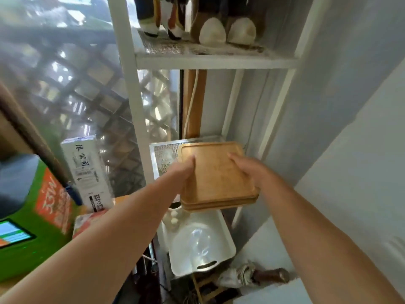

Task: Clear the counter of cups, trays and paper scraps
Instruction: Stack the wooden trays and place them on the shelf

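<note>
Trays (215, 172): stack of flat wooden rectangles, rounded corners, raised rims, far end over the mesh shelf (163, 150) of a white metal rack. Left hand (184, 170) grips the left edge, right hand (247, 166) grips the right edge. White plastic bin (221, 233) sits below.

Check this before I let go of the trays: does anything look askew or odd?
The wooden trays, held by both hands, stick out past the shelf edge, slightly skewed. Nothing looks spilled or broken.
</note>
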